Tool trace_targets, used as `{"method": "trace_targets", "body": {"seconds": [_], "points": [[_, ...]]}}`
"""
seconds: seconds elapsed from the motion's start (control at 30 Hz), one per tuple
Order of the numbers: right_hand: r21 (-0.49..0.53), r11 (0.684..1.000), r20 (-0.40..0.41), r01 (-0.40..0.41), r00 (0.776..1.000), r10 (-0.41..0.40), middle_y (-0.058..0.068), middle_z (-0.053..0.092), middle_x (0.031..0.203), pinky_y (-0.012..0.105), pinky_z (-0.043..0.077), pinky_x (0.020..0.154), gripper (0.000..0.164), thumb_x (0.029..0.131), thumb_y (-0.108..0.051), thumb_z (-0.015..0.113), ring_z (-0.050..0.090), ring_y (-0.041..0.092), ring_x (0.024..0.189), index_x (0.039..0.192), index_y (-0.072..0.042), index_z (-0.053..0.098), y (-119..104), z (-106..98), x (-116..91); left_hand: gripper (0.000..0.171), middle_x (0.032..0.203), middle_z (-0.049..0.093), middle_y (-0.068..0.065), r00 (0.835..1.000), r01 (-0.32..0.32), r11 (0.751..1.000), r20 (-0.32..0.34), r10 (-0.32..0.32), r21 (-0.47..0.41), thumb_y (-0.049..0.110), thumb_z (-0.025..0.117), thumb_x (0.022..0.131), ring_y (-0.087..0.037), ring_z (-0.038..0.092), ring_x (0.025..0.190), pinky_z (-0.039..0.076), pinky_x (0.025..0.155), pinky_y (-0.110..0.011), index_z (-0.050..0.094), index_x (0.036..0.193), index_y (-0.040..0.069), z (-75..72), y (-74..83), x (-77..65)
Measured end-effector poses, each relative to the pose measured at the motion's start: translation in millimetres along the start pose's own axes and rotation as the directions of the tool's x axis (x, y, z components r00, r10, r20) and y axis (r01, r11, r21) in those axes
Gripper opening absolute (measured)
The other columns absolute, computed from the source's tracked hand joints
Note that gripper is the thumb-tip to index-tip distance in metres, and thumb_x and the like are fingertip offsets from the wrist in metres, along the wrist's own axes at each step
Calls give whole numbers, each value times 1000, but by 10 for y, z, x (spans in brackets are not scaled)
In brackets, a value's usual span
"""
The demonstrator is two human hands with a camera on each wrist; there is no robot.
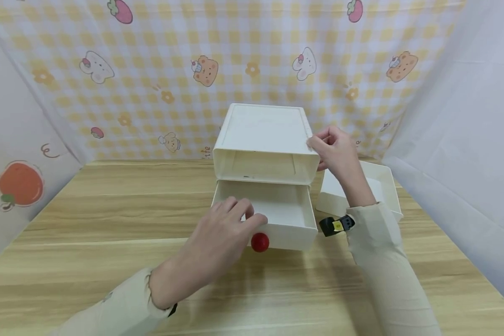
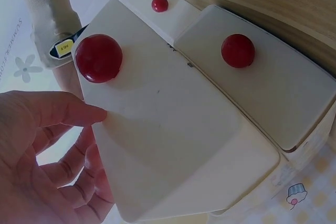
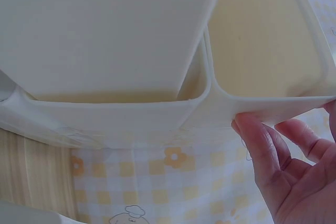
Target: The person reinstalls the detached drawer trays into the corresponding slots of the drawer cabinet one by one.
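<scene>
A white drawer cabinet (image 1: 265, 128) stands in the middle, its top compartment without a drawer. Below that opening, a white drawer (image 1: 283, 237) with a red round knob (image 1: 260, 242) is pulled part way out. My left hand (image 1: 224, 228) pinches the drawer's upper front edge; the left wrist view shows the thumb on the front and the other fingers curled behind. At the cabinet's upper right front corner, my right hand (image 1: 335, 151) holds on, thumb at the top edge. In the right wrist view its fingers (image 3: 260, 140) touch the outer side wall.
Another white drawer (image 1: 392, 189) lies on the wooden table (image 1: 121, 224), right of the cabinet. Under the pulled-out drawer, the left wrist view shows a closed lower drawer (image 2: 278, 98) with a red knob. A checked cloth (image 1: 142, 42) hangs behind, with pale side walls.
</scene>
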State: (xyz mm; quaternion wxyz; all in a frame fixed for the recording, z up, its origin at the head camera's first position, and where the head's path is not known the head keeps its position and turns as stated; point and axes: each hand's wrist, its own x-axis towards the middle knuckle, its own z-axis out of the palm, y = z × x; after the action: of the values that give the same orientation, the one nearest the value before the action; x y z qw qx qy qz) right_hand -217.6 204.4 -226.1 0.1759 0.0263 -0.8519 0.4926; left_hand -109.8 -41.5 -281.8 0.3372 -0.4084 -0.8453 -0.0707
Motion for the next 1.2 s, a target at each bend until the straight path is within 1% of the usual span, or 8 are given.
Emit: {"method": "trace_targets", "body": {"seconds": [0.13, 0.27, 0.53, 0.77, 0.97, 1.2], "points": [[1, 1000, -3, 3, 1000, -3, -5, 52, 69, 27, 54, 49, 18, 84, -26, 58, 51, 10, 51, 91, -9, 57, 6, -8, 2, 31, 83, 56, 0, 1000, 5, 1000, 2, -5, -7, -5, 64, 73, -16, 44, 67, 34, 55, -19, 66, 94, 18, 12, -4, 15], [2, 1000, -6, 4, 1000, -4, -5, 52, 68, 29, 54, 49, 18, 84, -25, 59, 51, 10, 50, 91, -9, 58, 16, -1, 5, 32, 82, 57, -1, 1000, 8, 1000, 2, -8, -25, -7, 65, 72, -16, 43, 65, 33, 54, -19, 66, 94, 17, 43, -25, 34], [-1, 1000, 0, -10, 1000, 10, -3, 52, 70, 32, 56, 51, 19, 84, -24, 59, 53, 10, 50, 92, -7, 57, 15, 9, 2, 29, 81, 58, -2, 1000, 25, 1000, 13, -25, -9, -5, 63, 75, -17, 41, 63, 29, 53, -19, 66, 95, 16, 125, -101, 85], [4, 1000, -2, -11, 1000, 11, -5, 53, 69, 31, 55, 51, 18, 84, -26, 58, 53, 10, 50, 91, -9, 57, 10, -5, 4, 26, 80, 57, -1, 1000, 19, 1000, 12, -19, -9, -3, 65, 78, -16, 42, 64, 31, 53, -20, 67, 95, 17, 166, -147, 150], [0, 1000, -6, -6, 1000, 6, -5, 52, 69, 28, 54, 49, 18, 84, -26, 58, 52, 10, 50, 91, -9, 57, 11, -12, 3, 24, 78, 55, -1, 1000, 5, 1000, -10, -5, 8, -3, 64, 78, -17, 42, 63, 31, 53, -20, 66, 91, 17, 207, -176, 185], [-12, 1000, -3, -1, 1000, 1, -4, 53, 70, 29, 55, 50, 19, 84, -26, 58, 49, 9, 52, 92, -9, 58, 0, -7, 1, 29, 79, 56, -2, 1000, 16, 1000, -14, -16, 21, -7, 62, 76, -18, 46, 66, 35, 54, -22, 66, 92, 17, 260, -225, 240]]}}
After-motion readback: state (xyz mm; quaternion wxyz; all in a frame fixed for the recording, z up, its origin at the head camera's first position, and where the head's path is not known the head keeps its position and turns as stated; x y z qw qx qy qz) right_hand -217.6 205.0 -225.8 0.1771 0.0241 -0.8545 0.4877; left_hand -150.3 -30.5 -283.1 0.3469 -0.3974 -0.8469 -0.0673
